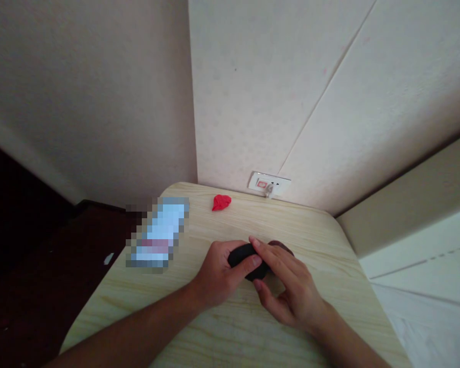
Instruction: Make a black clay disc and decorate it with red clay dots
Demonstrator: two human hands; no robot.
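Note:
A smooth, rounded black lump point(240, 254) is held between both hands just above the table; its exact kind I cannot make out. My left hand point(219, 273) wraps round its left side, with the thumb pressed across the near face. From the right, my right hand point(293, 286) grips it, fingertips on top and thumb at the lower edge. Partly hidden behind the right fingers is a dark reddish-brown rounded thing point(281, 247). Farther back lies a small crumpled red piece point(221, 202), apart from both hands.
The pale wood-grain table point(187, 317) has rounded corners and stands against the wall. At its left edge lies a blurred-out, phone-like rectangle point(159, 232). A wall socket point(270, 183) with a plug sits just above the back edge. White furniture point(417, 245) borders the right side.

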